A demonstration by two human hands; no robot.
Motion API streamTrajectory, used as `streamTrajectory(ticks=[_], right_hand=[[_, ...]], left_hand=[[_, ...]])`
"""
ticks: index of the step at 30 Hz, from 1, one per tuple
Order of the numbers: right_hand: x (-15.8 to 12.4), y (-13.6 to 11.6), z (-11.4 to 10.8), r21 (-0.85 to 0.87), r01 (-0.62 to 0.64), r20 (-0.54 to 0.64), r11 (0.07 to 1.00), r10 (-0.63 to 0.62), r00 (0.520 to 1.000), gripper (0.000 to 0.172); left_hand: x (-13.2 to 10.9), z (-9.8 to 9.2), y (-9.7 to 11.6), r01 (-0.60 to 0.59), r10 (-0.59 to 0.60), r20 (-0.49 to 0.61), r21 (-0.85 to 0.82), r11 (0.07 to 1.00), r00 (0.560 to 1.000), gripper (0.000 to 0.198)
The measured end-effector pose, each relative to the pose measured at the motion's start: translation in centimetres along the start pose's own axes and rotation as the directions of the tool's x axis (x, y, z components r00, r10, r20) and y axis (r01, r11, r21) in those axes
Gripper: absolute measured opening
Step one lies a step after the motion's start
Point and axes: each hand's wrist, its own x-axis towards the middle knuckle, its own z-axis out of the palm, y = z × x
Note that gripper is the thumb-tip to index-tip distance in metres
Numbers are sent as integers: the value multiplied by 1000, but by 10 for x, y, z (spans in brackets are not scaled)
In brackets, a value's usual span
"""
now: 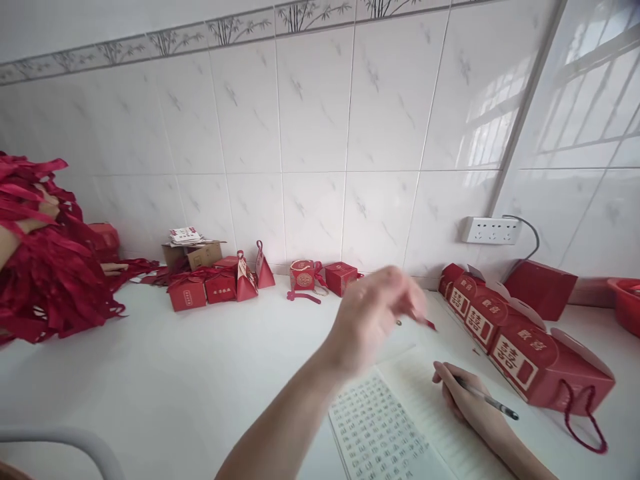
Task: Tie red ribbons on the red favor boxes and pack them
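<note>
Nearest, at the lower left, a smooth grey curved rail [65, 437] is seen. On the glossy white worktop [165, 380], a thin paper notebook [387, 420] is laid open, its left page filled with rows of handwritten characters, its right page faintly ruled. Over the right page, a slim, cylindrical pen [495, 403] with a dark end is gripped between the bent fingers of the right hand [467, 403]. The left hand [373, 323] is raised near the notebook's far end, its fingers curled and blurred; by its fingertips a narrow dark red strip [431, 325] is seen, but whether it is held cannot be told.

To the right, red card boxes [540, 353] with rounded tops and pale printed panels are lined up, the nearest fitted with a cord handle [570, 427]. At the left, a shaggy mass of flat, shiny red ribbons [55, 267] is draped over another person's forearm [10, 247]. Farther back, small cube-shaped boxes [187, 293] are set beside pyramid-shaped ones [247, 283], near a brown cardboard box [205, 255] topped with paper cards [185, 235]. Behind, glossy grey-veined tiles [315, 120] are topped by a bamboo-patterned border [240, 30].
</note>
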Motion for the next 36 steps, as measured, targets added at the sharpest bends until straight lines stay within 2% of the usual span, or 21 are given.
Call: streamTrajectory(ticks=[1,2,3,5,6,8,9,11,14,17,21,24,26,28,29,31,33,34,36], right_hand=[[0,1,1,11,-18,25,1000,17,1000,46],[1,2,2,21,-35,46,999,34,998,45],[2,2,2,27,-46,64,999,45,997,44],[2,3,3,24,-52,81,998,49,996,44],[2,3,4,19,-53,87,998,51,995,44],[2,1,4,9,-60,95,998,59,994,44],[1,-1,5,7,-70,93,998,69,993,44],[1,-3,6,13,-85,88,996,83,993,45],[1,-3,7,12,-90,88,996,89,992,47],[4,3,7,-32,-78,95,996,80,992,48],[5,9,3,-83,3,115,997,7,993,46],[2,5,1,-93,67,100,993,-58,993,44],[-1,-1,-1,-109,130,28,986,-128,991,45],[-6,-8,-1,-107,200,-66,974,-208,976,44],[-9,-13,0,-97,223,-105,970,-233,967,44],[-19,-23,6,-58,283,-161,957,-289,944,42],[-36,-38,16,-40,404,-208,914,-403,891,39],[-47,-48,22,-45,498,-231,866,-494,838,35],[-73,-69,37,-104,705,-232,702,-706,669,24]], left_hand=[[14,-15,-19,83,-59,-154,157,984,986,35],[25,-35,-38,223,-100,-325,366,904,940,31],[34,-59,-56,410,-112,-503,535,739,857,25],[40,-113,-83,588,-80,-679,563,581,730,17],[38,-140,-91,658,-36,-750,554,511,660,19],[27,-191,-96,766,90,-847,515,384,524,41],[20,-213,-95,803,143,-867,496,331,477,51],[5,-250,-91,845,194,-878,475,245,437,57],[-9,-289,-88,884,164,-896,437,168,412,48],[-17,-308,-88,874,124,-884,465,141,450,37],[-34,-308,-76,781,162,-795,605,153,584,24],[-57,-288,-55,685,155,-716,697,212,681,12],[-79,-264,-42,640,135,-681,726,252,720,11],[-106,-229,-33,585,107,-643,744,323,758,16],[-121,-210,-30,548,87,-619,744,382,780,19],[-151,-168,-24,460,-3,-560,676,576,828,29],[-175,-131,-18,450,-138,-512,556,699,848,34],[-184,-115,-14,464,-193,-488,528,712,851,33],[-194,-91,-8,466,-227,-440,569,678,869,28]])
